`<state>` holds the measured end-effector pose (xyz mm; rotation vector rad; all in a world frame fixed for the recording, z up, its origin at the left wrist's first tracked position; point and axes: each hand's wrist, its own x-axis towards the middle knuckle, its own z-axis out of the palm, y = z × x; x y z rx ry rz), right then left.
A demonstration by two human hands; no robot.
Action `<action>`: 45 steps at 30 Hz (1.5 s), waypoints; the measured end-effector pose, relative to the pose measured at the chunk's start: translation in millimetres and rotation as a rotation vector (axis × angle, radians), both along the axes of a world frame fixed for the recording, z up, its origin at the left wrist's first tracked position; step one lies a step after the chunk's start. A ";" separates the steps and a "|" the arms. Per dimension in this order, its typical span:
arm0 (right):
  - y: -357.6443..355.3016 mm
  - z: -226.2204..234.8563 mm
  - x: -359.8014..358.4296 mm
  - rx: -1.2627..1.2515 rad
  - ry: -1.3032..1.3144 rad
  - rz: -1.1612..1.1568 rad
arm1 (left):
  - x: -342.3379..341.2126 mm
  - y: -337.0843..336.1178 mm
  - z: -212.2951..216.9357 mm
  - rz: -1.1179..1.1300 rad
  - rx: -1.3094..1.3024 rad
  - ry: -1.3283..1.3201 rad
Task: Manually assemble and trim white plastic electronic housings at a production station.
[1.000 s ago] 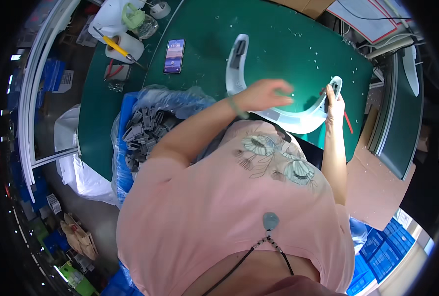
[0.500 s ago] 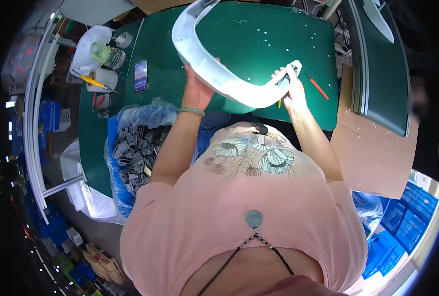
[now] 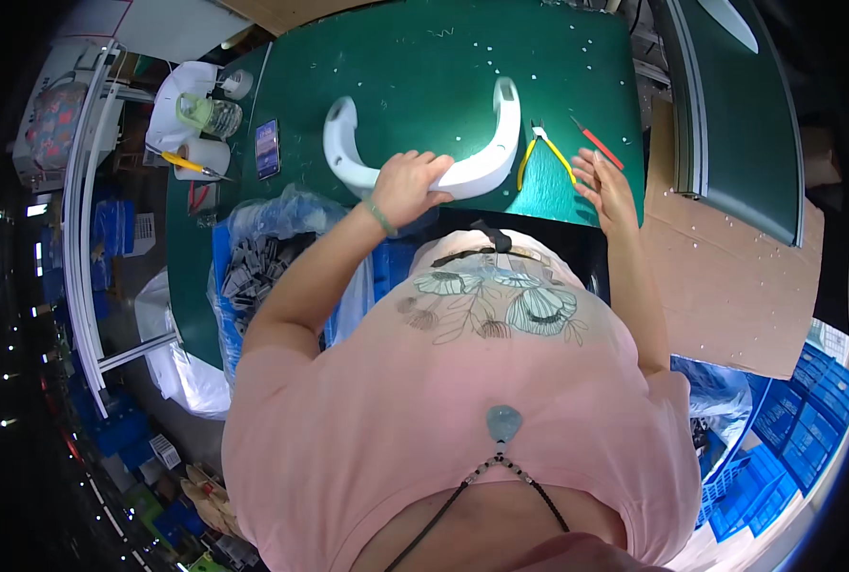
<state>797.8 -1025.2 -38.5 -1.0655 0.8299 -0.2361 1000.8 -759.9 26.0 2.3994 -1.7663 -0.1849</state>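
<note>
A white U-shaped plastic part [image 3: 494,164] rests on the green work table [image 3: 424,86], its two ends pointing away from me. My left hand [image 3: 408,187] wraps over the middle of its curve, hiding that stretch. My right hand [image 3: 610,194] is off the part, over the table's near right, fingers apart and holding nothing. Just left of its fingertips lie yellow-handled nippers [image 3: 524,164], jaws pointing away. Beyond the same hand is a thin red-handled tool [image 3: 601,150] with a narrow dark tip.
A plastic-lined blue bin of grey plastic pieces [image 3: 257,272] stands at the near left. Farther left are a phone [image 3: 268,150], a white roll [image 3: 205,155] with a yellow tool, and a bottle [image 3: 222,116]. Cardboard [image 3: 729,286] and a raised dark-green surface [image 3: 744,124] border the right.
The white part has come down onto the table and turned so both ends point away. My left hand now grips its curve from above; my right hand has let go and moved right.
</note>
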 end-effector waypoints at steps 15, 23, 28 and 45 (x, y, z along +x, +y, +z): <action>26.1 99.9 148.7 0.314 -0.482 0.345 | -45.3 64.5 51.8 0.066 -0.252 -0.332; 72.5 111.8 163.6 0.259 -0.615 0.378 | -51.5 110.5 51.7 0.184 -0.305 -0.376; 73.4 99.9 174.3 0.289 -0.502 0.307 | -49.0 118.0 49.4 0.190 -0.249 -0.392; 142.3 75.0 151.6 -0.517 -0.448 0.461 | -1.7 100.4 72.4 0.330 -0.299 -0.272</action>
